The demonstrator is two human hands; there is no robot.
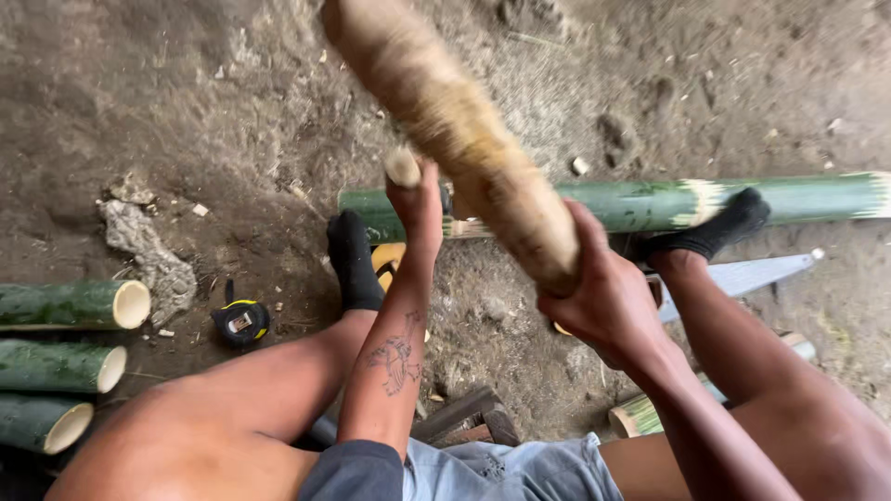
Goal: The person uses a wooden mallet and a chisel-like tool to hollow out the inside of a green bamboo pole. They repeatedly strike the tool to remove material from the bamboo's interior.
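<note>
My right hand (599,297) grips the lower end of a thick tan wooden club (455,121), which is raised and blurred. My left hand (415,199) is closed on a pale handle (402,167) of a tool held against the end of a long green bamboo pole (668,204) lying on the ground. My feet, in black socks (353,260), rest on either side; the right foot (715,232) sits against the pole. What the tool's other end looks like is hidden behind the club.
Three cut green bamboo sections (70,304) lie at the left edge. A black and yellow tape measure (241,322) sits on the dirt. A hand saw blade (752,276) lies under my right leg. Wood scraps (469,417) and another bamboo piece (640,415) are near my lap.
</note>
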